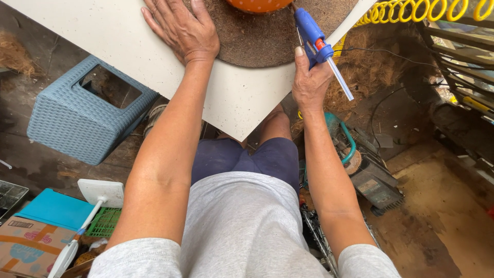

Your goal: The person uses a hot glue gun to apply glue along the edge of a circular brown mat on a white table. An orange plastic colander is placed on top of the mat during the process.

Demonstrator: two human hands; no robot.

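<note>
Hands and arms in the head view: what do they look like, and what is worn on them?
Both hands, left and right, are bare: no gloves, rings or watch visible. Forearms are uncovered; short light grey T-shirt sleeves end above the elbows.

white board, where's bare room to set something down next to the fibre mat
Bare board lies left of the left hand, and at the near corner below the mat. The right edge is crowded: right hand grips the glue gun.

Left hand point(182, 31) flat, right hand point(310, 77) seemingly clenched
</note>
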